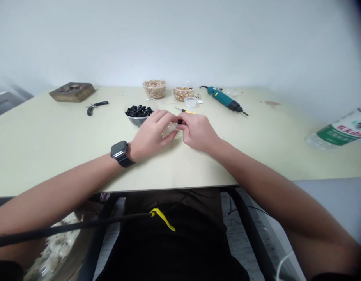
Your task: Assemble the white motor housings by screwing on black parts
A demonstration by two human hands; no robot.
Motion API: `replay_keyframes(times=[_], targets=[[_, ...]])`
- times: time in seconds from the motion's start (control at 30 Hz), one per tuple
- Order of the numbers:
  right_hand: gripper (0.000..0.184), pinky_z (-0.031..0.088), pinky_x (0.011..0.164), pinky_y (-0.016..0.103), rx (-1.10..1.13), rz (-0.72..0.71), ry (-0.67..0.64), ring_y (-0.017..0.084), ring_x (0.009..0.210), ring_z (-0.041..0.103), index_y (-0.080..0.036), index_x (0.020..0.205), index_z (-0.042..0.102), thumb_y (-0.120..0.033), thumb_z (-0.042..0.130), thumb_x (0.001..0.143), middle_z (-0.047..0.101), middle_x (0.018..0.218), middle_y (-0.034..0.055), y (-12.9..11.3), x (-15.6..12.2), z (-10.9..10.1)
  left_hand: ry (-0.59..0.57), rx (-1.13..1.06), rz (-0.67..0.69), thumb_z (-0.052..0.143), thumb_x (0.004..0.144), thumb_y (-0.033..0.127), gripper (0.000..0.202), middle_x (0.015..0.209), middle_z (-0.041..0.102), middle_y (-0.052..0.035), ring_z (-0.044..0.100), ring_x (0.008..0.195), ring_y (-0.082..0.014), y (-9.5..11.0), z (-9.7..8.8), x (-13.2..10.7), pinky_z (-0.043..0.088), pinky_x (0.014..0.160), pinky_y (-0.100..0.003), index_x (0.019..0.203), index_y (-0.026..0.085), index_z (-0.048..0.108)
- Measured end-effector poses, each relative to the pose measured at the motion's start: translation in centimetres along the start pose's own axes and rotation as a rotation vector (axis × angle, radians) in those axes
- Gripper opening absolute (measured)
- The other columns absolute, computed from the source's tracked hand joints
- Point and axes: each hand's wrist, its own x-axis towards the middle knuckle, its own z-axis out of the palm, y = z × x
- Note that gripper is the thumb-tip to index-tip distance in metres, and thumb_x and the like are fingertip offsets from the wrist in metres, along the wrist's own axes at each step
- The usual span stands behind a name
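Above the middle of the table, my left hand (154, 130) is closed around a pale, translucent piece (170, 128), mostly covered by the fingers. My right hand (199, 130) meets it from the other side, thumb and forefinger pinching a small black piece (179, 122) against the pale one. Whether the two pieces are joined cannot be made out. Just behind my left hand is a clear bowl of black pieces (138, 112). A thin tool with a yellow handle (188, 112) lies beyond my right fingers, partly hidden.
Along the back stand a tub of beige pieces (154, 89), a tub of orange-brown pieces (183, 93) and a small clear lid (191, 102). A teal power tool (223, 98) lies right of them. Pliers (95, 106) and a dark block (72, 92) are left; a bottle (338, 132) is right.
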Motion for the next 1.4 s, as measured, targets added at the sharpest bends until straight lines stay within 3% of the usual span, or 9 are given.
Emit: replay_keyframes(times=[0.37,0.53,0.63,0.77,0.9,0.97,1.1,1.17,1.4], targets=[[0.017,0.044,0.072,0.036,0.229,0.167,-0.033,0.019,0.073,0.056,-0.024,0.084,0.058,-0.012,0.071,0.086,0.065,0.079,0.0005,-1.7,0.0,-0.8,-0.011,0.088,0.05,0.063,0.108,0.028,0.006,0.111,0.076,-0.0109,0.066,0.101,-0.0286,0.0,0.3,-0.3,0.055,0.091,-0.045,0.112,0.024,0.065],[0.012,0.053,0.068,0.035,0.506,0.292,-0.098,0.021,0.082,0.062,-0.023,0.09,0.069,-0.026,0.08,0.088,0.067,0.086,0.0025,-1.2,0.1,-1.1,-0.041,-0.027,0.039,0.067,0.108,0.033,0.01,0.11,0.076,-0.01,0.067,0.103,-0.0273,-0.7,0.0,-0.2,0.056,0.094,-0.044,0.111,0.024,0.067],[0.026,0.058,0.065,0.036,0.659,0.307,-0.182,0.023,0.088,0.064,-0.024,0.1,0.073,-0.041,0.087,0.086,0.067,0.092,0.0044,-0.4,0.2,-1.1,-0.024,-0.057,0.001,0.066,0.106,0.029,0.006,0.107,0.076,-0.0086,0.068,0.103,-0.0263,-1.3,-0.3,-0.2,0.056,0.095,-0.044,0.106,0.024,0.067],[0.051,0.065,0.093,0.045,0.523,0.171,-0.111,0.033,0.129,0.064,-0.025,0.126,0.077,-0.05,0.093,0.083,0.066,0.134,0.0138,0.2,0.0,-1.0,0.128,-0.226,-0.11,0.079,0.101,0.047,0.027,0.104,0.076,-0.0067,0.069,0.098,-0.0233,-2.3,0.1,-0.2,0.057,0.089,-0.04,0.102,0.023,0.067],[0.067,0.053,0.124,0.058,0.411,0.101,-0.078,0.038,0.172,0.029,-0.032,0.151,0.067,-0.044,0.089,0.088,0.042,0.17,0.0158,-0.2,-0.3,-0.4,0.286,-0.6,-0.205,0.091,0.088,0.067,0.052,0.1,0.069,-0.0041,0.068,0.094,-0.0198,-2.8,1.0,0.0,0.058,0.079,-0.033,0.103,0.024,0.066],[0.065,0.048,0.128,0.061,0.422,0.07,-0.066,0.038,0.174,0.026,-0.033,0.153,0.064,-0.041,0.084,0.092,0.045,0.172,0.0138,-0.6,-0.2,0.0,0.317,-0.72,-0.212,0.095,0.084,0.066,0.054,0.099,0.067,-0.003,0.067,0.093,-0.0184,-2.8,1.4,0.1,0.058,0.078,-0.031,0.103,0.024,0.066],[0.056,0.053,0.123,0.057,0.479,0.035,0.003,0.036,0.148,0.059,-0.032,0.148,0.063,-0.041,0.078,0.096,0.065,0.155,0.012,-1.0,0.0,0.7,0.335,-0.797,-0.185,0.097,0.082,0.064,0.054,0.101,0.065,-0.003,0.065,0.094,-0.017,-2.8,1.6,0.1,0.06,0.087,-0.032,0.101,0.024,0.066],[0.05,0.057,0.117,0.054,0.493,0.026,0.032,0.034,0.135,0.066,-0.031,0.145,0.065,-0.041,0.077,0.097,0.07,0.148,0.0113,-1.1,0.1,0.7,0.334,-0.795,-0.176,0.097,0.081,0.066,0.056,0.102,0.065,-0.0035,0.065,0.094,-0.0171,-2.9,1.7,0.1,0.06,0.086,-0.031,0.102,0.025,0.065],[0.045,0.046,0.131,0.057,0.354,-0.069,0.057,0.034,0.146,0.061,-0.03,0.141,0.069,-0.035,0.076,0.097,0.069,0.146,0.0135,-0.5,0.2,0.3,0.319,-0.758,-0.171,0.097,0.082,0.064,0.057,0.1,0.064,-0.0023,0.066,0.092,-0.0159,-3.0,1.9,-0.2,0.059,0.073,-0.024,0.107,0.026,0.062]])
